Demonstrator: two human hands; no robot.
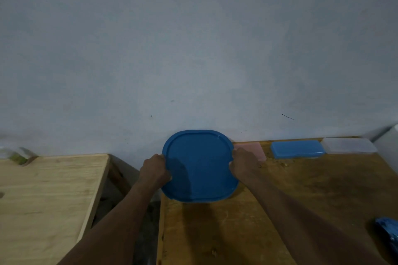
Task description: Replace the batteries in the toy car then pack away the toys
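A bare, pale grey wall [193, 49] fills most of our view, and two wooden desks stand against it. The darker desk [301, 189] on the right carries the work; a lighter desk [49, 189] stands apart on the left across a gap.

At the darker desk's near-left corner by the wall sits a blue lid [199, 165], rounded-square with a raised rim. A thin pale edge shows beneath its front, so we judge it rests on a box, though we cannot see the box itself. Our left hand [155, 170] curls its fingers round the lid's left rim, and our right hand [244, 165] grips the right rim in the same way.

We expect thin, light, slightly springy plastic that is smooth to the touch. Holding it at opposite rims suits it, since pressing at the edges rather than the middle would seat or free it evenly.

Along the wall lie a pink case [256, 150], a blue case [298, 149] and a clear case [349, 145]. A blurred, glossy blue object [387, 234] at the far right may be the toy car.
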